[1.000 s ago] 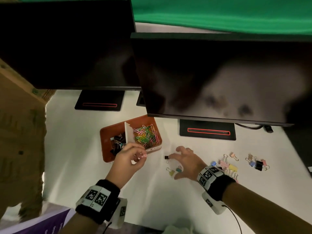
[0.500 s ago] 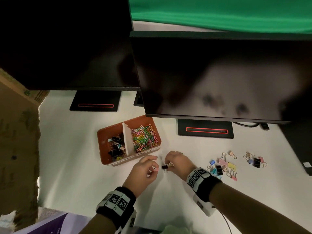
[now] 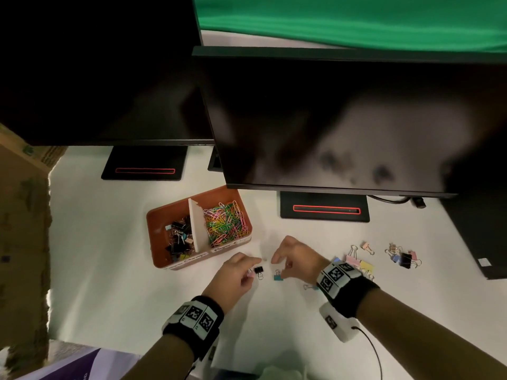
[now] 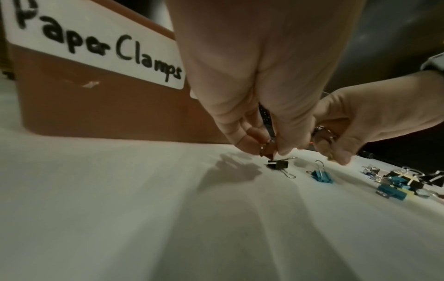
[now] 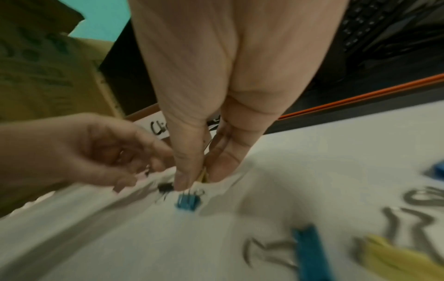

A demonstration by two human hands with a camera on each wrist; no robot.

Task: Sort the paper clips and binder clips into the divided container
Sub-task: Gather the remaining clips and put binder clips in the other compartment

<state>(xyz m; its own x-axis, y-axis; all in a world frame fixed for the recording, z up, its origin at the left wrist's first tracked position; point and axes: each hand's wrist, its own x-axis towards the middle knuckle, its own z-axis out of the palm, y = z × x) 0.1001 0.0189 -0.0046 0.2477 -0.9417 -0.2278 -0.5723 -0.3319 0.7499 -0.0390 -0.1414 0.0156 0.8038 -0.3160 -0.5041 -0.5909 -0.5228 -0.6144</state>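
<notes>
A small black binder clip [image 3: 258, 270] lies on the white bench [image 3: 115, 270], right under the fingertips of the left hand [image 3: 236, 272]. In the left wrist view that hand pinches something little and pinkish [image 4: 266, 148] between thumb and finger, just above the black binder clip [image 4: 278, 165]. A teal binder clip [image 3: 278, 276] lies on the bench just to the right of it, below the fingers of the right hand [image 3: 297, 257]. The right hand has its thumb and fingers pressed close together, tips pointing down at the bench; the right wrist view shows a thin yellowish thing [image 5: 203, 175] between them, too blurry to name. The two hands are near each other but do not touch. Past the left hand, further up the bench, sits the orange divided container [image 3: 164, 215]. Its left part holds binder clips [image 3: 178, 237], mostly black. Its right part holds a heap of bright paper clips [image 3: 225, 223]. A white wall [image 3: 197, 229] stands between the two parts. A label on the front reads "Paper Clamps" [image 4: 96, 45]. To the right of the right hand, more loose binder clips [image 3: 359, 261] lie on the bench, pink, yellow and blue, and a second little bunch [image 3: 403, 257] lies further right. Two dark monitors [image 3: 329, 119] stand at the back.
</notes>
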